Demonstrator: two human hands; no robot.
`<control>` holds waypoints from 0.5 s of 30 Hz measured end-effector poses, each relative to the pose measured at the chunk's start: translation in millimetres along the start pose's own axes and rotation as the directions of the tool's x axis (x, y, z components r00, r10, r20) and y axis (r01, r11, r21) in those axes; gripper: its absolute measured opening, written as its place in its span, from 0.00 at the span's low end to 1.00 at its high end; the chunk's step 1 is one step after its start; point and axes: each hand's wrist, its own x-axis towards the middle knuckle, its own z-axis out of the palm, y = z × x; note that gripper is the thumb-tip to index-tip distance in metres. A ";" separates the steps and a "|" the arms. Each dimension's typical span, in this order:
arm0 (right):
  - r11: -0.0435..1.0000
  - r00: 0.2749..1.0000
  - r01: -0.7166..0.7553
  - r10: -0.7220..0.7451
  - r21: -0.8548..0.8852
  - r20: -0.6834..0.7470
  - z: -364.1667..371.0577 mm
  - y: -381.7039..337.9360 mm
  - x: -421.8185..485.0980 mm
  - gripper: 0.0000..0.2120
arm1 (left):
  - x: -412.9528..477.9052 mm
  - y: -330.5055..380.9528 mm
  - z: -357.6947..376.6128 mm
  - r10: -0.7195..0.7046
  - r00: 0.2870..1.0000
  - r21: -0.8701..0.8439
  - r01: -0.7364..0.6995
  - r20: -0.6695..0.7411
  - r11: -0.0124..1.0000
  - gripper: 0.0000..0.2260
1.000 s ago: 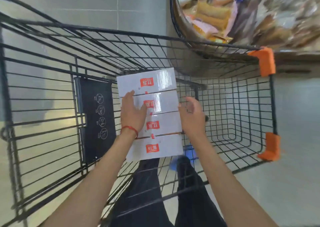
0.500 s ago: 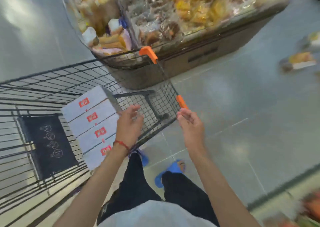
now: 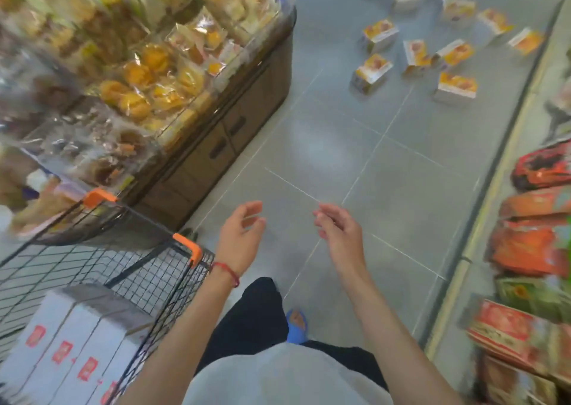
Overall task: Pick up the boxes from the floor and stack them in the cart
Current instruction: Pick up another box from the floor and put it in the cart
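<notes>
Both hands have left the four white boxes (image 3: 71, 339) stacked in the cart (image 3: 148, 268); left hand (image 3: 239, 238) and right hand (image 3: 338, 231) now hang loose and empty, turned toward the scattered boxes (image 3: 432, 55) on the floor (image 3: 386, 173).

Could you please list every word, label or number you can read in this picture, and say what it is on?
No text can be read.
On the white boxes in the cart: red labels, characters blurred.
On the boxes on the floor: orange prints, too small and blurred.
On the shelf packages at right: blurred.
</notes>
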 end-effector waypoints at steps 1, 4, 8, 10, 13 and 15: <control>1.000 0.999 -0.007 0.008 0.026 -0.033 -10.4 -5.3 12.4 0.07 | 12.7 10.6 14.1 0.018 0.999 0.013 -0.019 0.033 1.000 0.13; 0.996 0.993 -0.015 0.025 0.083 -0.115 -36.3 -25.9 54.4 0.09 | 58.0 41.4 57.0 0.050 0.990 0.023 -0.053 0.128 0.998 0.13; 0.993 0.980 0.010 0.014 0.120 -0.200 -63.8 -59.2 117.4 0.10 | 125.9 83.8 110.8 0.096 0.965 0.020 -0.105 0.244 0.994 0.12; 0.990 0.964 0.013 0.024 0.138 -0.264 -79.2 -78.5 150.2 0.09 | 163.5 108.2 137.8 0.111 0.945 0.019 -0.123 0.309 0.992 0.12; 0.983 0.941 -0.012 0.073 0.182 -0.330 -100.6 -107.8 194.9 0.08 | 216.8 144.3 170.4 0.104 0.919 0.038 -0.128 0.381 0.991 0.13; 0.976 0.930 -0.025 0.103 0.218 -0.353 -113.2 -130.5 225.4 0.08 | 253.3 168.0 191.5 0.115 0.900 0.048 -0.148 0.421 0.988 0.13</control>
